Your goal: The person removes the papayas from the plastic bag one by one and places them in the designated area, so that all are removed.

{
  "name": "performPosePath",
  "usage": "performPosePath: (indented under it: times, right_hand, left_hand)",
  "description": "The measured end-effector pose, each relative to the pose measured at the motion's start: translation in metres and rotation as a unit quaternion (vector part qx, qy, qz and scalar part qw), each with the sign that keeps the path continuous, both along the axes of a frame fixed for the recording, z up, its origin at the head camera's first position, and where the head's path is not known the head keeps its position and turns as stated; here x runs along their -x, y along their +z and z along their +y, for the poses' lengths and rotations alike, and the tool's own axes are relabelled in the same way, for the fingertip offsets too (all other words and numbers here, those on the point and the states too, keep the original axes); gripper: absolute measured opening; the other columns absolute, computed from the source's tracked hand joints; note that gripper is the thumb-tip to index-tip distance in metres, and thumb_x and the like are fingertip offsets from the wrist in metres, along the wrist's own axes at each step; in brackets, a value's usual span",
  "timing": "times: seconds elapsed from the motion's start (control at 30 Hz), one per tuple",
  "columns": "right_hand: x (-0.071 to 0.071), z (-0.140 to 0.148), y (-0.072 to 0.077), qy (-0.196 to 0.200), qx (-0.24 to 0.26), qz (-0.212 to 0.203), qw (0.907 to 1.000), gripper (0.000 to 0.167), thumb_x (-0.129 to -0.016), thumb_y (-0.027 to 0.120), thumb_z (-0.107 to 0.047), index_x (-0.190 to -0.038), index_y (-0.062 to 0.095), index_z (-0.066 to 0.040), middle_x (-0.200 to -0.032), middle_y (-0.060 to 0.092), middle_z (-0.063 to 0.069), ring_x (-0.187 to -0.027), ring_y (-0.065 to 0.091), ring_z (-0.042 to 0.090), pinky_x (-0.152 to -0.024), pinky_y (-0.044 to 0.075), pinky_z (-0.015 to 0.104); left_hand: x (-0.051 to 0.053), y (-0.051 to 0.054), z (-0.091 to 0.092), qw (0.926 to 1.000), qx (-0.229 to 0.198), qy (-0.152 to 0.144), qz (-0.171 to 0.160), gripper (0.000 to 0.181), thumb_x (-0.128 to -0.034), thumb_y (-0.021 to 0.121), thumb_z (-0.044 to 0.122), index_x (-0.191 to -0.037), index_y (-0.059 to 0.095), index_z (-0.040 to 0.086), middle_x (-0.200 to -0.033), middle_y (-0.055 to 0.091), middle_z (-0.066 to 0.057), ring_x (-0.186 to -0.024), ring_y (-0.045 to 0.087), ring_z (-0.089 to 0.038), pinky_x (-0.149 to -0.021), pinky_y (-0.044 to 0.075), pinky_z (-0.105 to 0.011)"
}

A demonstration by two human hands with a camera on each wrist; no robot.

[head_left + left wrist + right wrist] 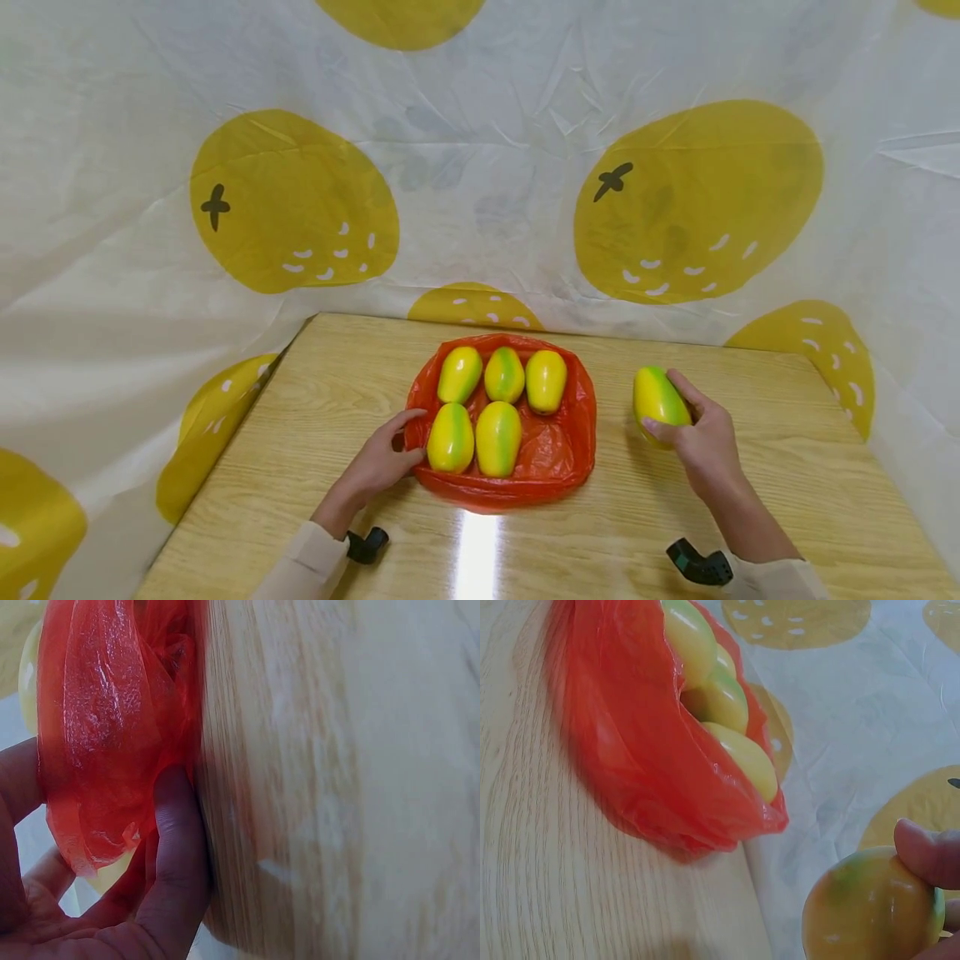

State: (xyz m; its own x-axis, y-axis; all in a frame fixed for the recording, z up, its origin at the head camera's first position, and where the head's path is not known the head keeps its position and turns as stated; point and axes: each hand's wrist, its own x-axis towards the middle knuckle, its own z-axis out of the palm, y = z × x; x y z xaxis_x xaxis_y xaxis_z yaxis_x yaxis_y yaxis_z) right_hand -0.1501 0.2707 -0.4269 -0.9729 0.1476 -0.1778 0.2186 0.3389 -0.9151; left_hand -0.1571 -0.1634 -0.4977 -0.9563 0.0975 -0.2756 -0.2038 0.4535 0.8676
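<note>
Pinching a yellow-green fruit (654,392) between thumb and curled fingers, the right hand (708,437) holds it over the right part of the table (795,483), its long axis running roughly from the far edge toward the near one. Leftward of that grip, and apart from it, sits the red bag (551,450), where five similar fruits (504,375) lie, three toward the table's far edge and two nearer. Across on the bag's left side, the left hand (378,458) grips its rim with bent fingers and thumb.
</note>
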Motion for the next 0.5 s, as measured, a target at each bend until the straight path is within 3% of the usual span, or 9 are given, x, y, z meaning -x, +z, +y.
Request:
performPosePath:
  times: [0.13,0.37,0.5]
  right_hand:
    - [0.0,0.004,-0.001,-0.006,-0.001,0.003,1.0,0.092,-0.095,0.07,0.0,-0.167,0.016,-0.02,-0.176,0.014,0.009,-0.154,0.027,0.034,-0.112,0.038,0.012]
    - [0.004,0.01,-0.002,-0.011,0.011,-0.005,0.9999,0.093,-0.095,0.071,-0.002,-0.167,0.015,-0.022,-0.176,0.011,0.009,-0.156,0.023,0.035,-0.121,0.037,0.024]
    - [0.004,0.012,0.0,-0.024,0.018,-0.014,0.9994,0.094,-0.095,0.071,-0.001,-0.167,0.015,-0.023,-0.177,0.01,0.006,-0.156,0.023,0.033,-0.122,0.037,0.025]
  left_hand:
    - [0.0,0.0,0.0,1.0,0.005,-0.002,0.002,0.057,-0.0948,0.07,0.013,-0.148,0.055,0.028,-0.157,0.047,-0.012,-0.118,0.054,-0.029,-0.084,0.057,-0.031]
    - [-0.002,0.0,-0.002,0.9999,0.015,0.002,0.006,0.057,-0.0941,0.071,0.015,-0.147,0.055,0.029,-0.158,0.047,-0.011,-0.121,0.053,-0.029,-0.095,0.058,-0.04]
    - [-0.001,0.0,-0.002,0.9999,0.013,-0.003,0.007,0.057,-0.0942,0.071,0.015,-0.147,0.055,0.029,-0.157,0.048,-0.01,-0.12,0.053,-0.028,-0.094,0.057,-0.037]
